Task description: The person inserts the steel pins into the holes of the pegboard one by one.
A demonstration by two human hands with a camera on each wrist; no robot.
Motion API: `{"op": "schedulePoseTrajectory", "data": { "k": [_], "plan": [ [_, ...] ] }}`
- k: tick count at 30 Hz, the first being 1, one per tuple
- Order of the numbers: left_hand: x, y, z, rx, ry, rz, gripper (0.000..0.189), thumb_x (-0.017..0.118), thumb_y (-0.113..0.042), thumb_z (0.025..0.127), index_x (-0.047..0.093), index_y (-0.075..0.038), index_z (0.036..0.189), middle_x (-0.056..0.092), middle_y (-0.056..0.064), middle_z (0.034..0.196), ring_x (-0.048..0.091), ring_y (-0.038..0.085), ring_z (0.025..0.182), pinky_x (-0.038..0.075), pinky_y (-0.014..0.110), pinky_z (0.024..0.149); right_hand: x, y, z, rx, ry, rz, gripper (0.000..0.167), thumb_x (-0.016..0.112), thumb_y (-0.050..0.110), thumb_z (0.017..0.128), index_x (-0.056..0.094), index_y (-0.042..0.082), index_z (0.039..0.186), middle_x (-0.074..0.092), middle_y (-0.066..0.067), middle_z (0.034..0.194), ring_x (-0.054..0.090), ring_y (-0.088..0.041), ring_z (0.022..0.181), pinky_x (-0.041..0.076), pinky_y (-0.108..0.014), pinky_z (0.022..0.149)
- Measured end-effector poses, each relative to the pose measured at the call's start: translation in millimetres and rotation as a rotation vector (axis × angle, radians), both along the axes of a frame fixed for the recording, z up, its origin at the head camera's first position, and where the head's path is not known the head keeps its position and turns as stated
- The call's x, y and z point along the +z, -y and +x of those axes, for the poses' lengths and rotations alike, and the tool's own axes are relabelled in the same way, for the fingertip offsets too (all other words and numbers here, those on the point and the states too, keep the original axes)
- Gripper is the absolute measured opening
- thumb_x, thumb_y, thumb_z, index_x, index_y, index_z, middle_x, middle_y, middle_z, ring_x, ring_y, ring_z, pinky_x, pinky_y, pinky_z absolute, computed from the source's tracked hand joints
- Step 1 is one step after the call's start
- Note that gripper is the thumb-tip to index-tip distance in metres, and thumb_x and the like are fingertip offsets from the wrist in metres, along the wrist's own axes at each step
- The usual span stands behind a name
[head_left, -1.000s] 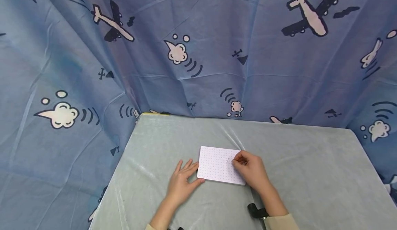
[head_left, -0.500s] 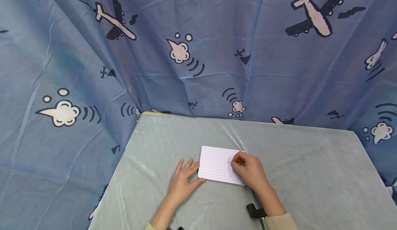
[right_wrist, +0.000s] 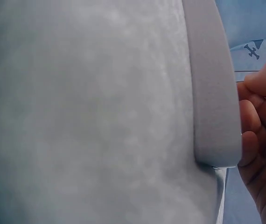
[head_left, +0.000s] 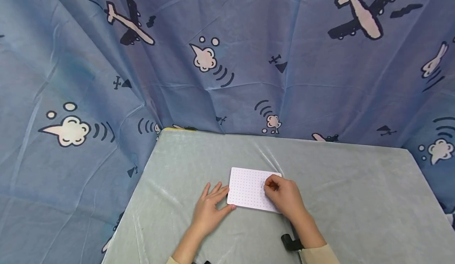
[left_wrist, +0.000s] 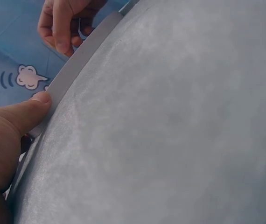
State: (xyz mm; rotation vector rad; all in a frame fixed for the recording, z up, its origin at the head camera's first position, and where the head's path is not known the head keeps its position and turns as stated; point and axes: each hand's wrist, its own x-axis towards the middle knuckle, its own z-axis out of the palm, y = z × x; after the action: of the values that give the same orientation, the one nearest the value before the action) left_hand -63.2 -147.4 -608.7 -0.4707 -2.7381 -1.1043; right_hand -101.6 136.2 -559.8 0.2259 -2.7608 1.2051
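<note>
White dotted board [head_left: 245, 191] lies on a pale grey-green cloth [head_left: 355, 189], so I'll place everything off that board. Head view first: left hand [head_left: 207, 212] is at the board's left end, fingers straight and spread, touching it, with the thumb at the near corner. Right hand [head_left: 285, 196] is over the board's right end, thumb and fingertips pinched together on a thin wire-like piece [head_left: 263, 184], and yeah, that hand covers most of the piece plus a chunk of the dots. Black gear [head_left: 290, 242] by the right wrist is on the near side of the board, next to a cream sleeve [head_left: 320, 255]. Way past the board's far edge there's a blue curtain [head_left: 241, 66] with planes and clouds, plus a yellow strip [head_left: 179, 129] at the far left.

Left wrist view: the board's side is a slanted pale band with the left thumb against it, and it hides the dotted top. Right hand is curled at the board's other end.

Right wrist view: cloth fills most of it, and the board's thick side partly blocks the right hand's curled fingers. Two fine lines poke out of the pinch, but honestly it's too thin to tell what it is.
</note>
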Motion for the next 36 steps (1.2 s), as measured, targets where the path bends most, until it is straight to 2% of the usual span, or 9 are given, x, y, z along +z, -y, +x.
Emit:
{"op": "schedulePoseTrajectory", "data": {
  "k": [9, 18, 25, 31, 36],
  "plan": [
    [0.5, -1.4, 1.4, 0.006, 0.011, 0.01, 0.068, 0.092, -0.044, 0.087, 0.072, -0.015, 0.146, 0.068, -0.007, 0.147, 0.055, 0.02, 0.148, 0.019, 0.047, 0.137, 3.9, -1, 0.5, -0.006, 0.034, 0.012, 0.021, 0.08, 0.001, 0.09, 0.071, 0.018, 0.083, 0.062, 0.009, 0.072, 0.055, -0.009, 0.066, 0.048, -0.025, 0.062],
    [0.2, -3.2, 2.2, 0.004, -0.023, -0.001, 0.069, 0.092, -0.045, 0.087, 0.073, -0.012, 0.144, 0.07, -0.003, 0.146, 0.058, 0.023, 0.146, 0.023, 0.052, 0.135, 5.8, -16, 3.5, -0.024, 0.104, -0.029, 0.01, 0.082, 0.005, 0.093, 0.075, 0.008, 0.098, 0.072, 0.002, 0.086, 0.065, -0.013, 0.079, 0.059, -0.029, 0.071],
    [-0.4, -2.3, 0.8, 0.003, -0.006, 0.005, 0.068, 0.091, -0.046, 0.088, 0.073, -0.011, 0.144, 0.07, -0.003, 0.146, 0.056, 0.023, 0.147, 0.02, 0.049, 0.137, 10.0, -46, 8.2, -0.086, 0.112, 0.047, 0.014, 0.08, 0.003, 0.095, 0.075, 0.003, 0.108, 0.073, -0.003, 0.091, 0.065, -0.017, 0.082, 0.058, -0.034, 0.073],
    [0.1, -2.7, 0.6, 0.007, 0.004, 0.006, 0.069, 0.092, -0.045, 0.087, 0.073, -0.01, 0.143, 0.07, -0.002, 0.146, 0.055, 0.023, 0.148, 0.019, 0.048, 0.137, 12.9, -66, 12.8, -0.121, 0.133, 0.088, 0.013, 0.079, 0.001, 0.094, 0.075, 0.0, 0.107, 0.073, -0.007, 0.092, 0.065, -0.021, 0.083, 0.058, -0.041, 0.074],
    [0.8, -3.7, 1.4, 0.006, 0.012, 0.011, 0.069, 0.092, -0.044, 0.087, 0.073, -0.01, 0.144, 0.07, -0.002, 0.146, 0.055, 0.023, 0.149, 0.019, 0.047, 0.137, 12.7, -72, 16.4, -0.112, 0.169, 0.117, 0.012, 0.077, 0.002, 0.093, 0.075, -0.001, 0.104, 0.069, -0.006, 0.089, 0.063, -0.021, 0.08, 0.055, -0.04, 0.072]
  ]
}}
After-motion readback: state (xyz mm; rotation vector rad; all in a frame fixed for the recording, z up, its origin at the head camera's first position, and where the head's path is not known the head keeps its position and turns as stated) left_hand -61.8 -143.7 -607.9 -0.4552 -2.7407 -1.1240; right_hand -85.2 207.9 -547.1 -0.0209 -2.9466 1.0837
